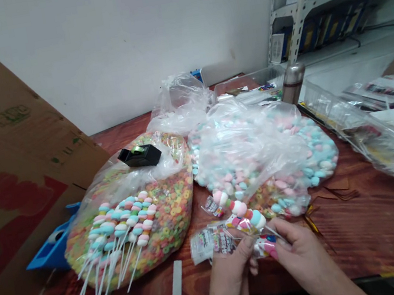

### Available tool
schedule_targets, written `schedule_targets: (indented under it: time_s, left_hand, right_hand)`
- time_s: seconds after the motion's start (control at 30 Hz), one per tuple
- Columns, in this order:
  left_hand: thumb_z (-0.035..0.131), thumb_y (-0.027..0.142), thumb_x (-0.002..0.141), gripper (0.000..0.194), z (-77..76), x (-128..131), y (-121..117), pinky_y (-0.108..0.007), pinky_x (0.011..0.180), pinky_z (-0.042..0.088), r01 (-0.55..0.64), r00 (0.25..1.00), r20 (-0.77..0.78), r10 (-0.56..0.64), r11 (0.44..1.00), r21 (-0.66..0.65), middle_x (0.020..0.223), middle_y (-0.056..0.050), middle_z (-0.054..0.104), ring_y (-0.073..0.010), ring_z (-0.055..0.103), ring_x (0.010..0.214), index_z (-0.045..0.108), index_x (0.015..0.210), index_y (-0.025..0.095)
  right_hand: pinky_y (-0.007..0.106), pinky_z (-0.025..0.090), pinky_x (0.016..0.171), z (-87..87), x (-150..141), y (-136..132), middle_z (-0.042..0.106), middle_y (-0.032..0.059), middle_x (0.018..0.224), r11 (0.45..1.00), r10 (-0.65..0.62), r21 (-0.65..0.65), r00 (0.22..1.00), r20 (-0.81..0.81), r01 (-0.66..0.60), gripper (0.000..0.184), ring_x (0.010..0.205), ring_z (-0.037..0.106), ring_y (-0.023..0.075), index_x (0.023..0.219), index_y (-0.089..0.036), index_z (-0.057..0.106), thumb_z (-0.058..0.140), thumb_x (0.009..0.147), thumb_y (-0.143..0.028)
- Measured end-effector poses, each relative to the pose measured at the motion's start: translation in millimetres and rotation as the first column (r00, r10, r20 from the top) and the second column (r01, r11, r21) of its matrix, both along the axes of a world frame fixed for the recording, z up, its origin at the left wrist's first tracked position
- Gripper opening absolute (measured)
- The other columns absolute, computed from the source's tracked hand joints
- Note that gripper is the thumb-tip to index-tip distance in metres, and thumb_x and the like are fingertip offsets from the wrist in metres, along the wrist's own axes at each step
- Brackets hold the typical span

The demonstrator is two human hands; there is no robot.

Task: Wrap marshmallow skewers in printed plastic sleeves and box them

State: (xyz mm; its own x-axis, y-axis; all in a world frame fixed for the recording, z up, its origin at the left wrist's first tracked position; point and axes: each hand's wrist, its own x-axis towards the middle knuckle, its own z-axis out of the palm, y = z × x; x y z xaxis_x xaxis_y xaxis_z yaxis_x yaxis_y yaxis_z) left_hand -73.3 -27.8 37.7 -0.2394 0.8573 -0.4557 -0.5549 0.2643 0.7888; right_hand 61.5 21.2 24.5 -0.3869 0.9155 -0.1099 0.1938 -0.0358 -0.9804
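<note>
My left hand (pixel 234 267) pinches the edge of a small printed clear plastic bag (pixel 266 245) above the front of the table. In my right hand (pixel 303 253) is the white stick of a marshmallow skewer (pixel 240 208), its fingers also close against the bag. The skewer carries pastel marshmallows with coloured rings between them and tilts up to the left. Whether its tip is inside the bag, I cannot tell. Beneath my left hand lies a stack of printed bags (pixel 202 245). Another small printed packet (pixel 213 206) rests just beyond it.
Several finished skewers (pixel 119 226) lie on a big bag of cereal rings (pixel 171 207), with a black tape dispenser (pixel 140 155) above them. A large bag of marshmallows (pixel 252 143) stands behind my hands. A cardboard box (pixel 12 148) rises at left; a metal flask (pixel 293 83) stands at right.
</note>
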Motion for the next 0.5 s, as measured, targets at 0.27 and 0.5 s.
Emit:
schedule_targets:
  time_s: [0.27,0.5]
  left_hand:
    - [0.084,0.024,0.065,0.036,-15.7,-13,4,-0.013,0.039,0.029,-0.114,0.943,0.308,0.123,0.992,-0.048,0.06,0.008,0.046,-0.0016,0.04,0.046,0.052,0.08,0.015]
    - [0.081,0.014,0.068,0.027,-13.7,-30,6,-0.01,0.036,0.031,-0.222,0.851,0.455,0.261,0.965,-0.139,0.062,0.006,0.048,-0.0004,0.041,0.044,0.056,0.08,0.011]
  right_hand:
    - [0.02,0.048,0.065,-0.3,21,9,0.067,0.0009,0.08,0.991,0.05,0.115,0.994,0.099,-0.062,0.023,0.077,0.063,0.0176,0.085,-0.019,0.062,0.052,0.089,-0.04]
    - [0.013,0.053,0.072,2.5,78,-1,0.075,-0.0012,0.094,0.867,-0.002,0.484,0.969,0.246,-0.121,0.022,0.083,0.073,0.0172,0.106,-0.027,0.067,0.053,0.09,-0.032]
